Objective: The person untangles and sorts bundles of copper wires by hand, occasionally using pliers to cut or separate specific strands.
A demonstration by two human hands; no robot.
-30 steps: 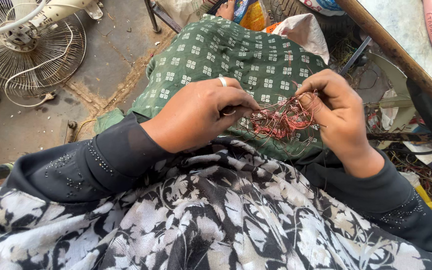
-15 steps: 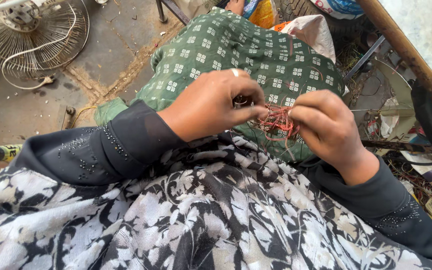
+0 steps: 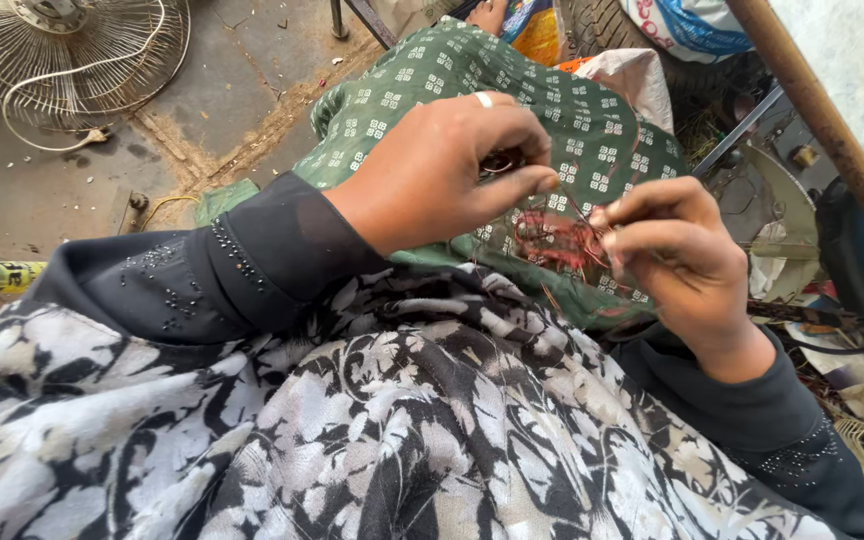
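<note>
A tangled bundle of thin reddish copper wire (image 3: 557, 240) rests over my lap, on green patterned cloth (image 3: 422, 90). My left hand (image 3: 442, 170), a ring on one finger, pinches strands at the bundle's upper left. My right hand (image 3: 672, 250) pinches the bundle's right side with thumb and fingers closed. Both hands sit close together, the wire stretched between them. Black sleeves with small beads cover both forearms, above a black-and-white floral garment (image 3: 372, 430).
A white wire fan guard (image 3: 72, 50) lies on the concrete floor at the upper left. A brown wooden pole (image 3: 822, 120) slants down the right side. Metal parts and scrap (image 3: 782, 200) crowd the right; bags and an orange bundle (image 3: 542, 25) sit beyond my knee.
The hands came together over the wire bundle, then drew slightly apart. The view has tilted and moved closer, so the hands now appear lower and larger.
</note>
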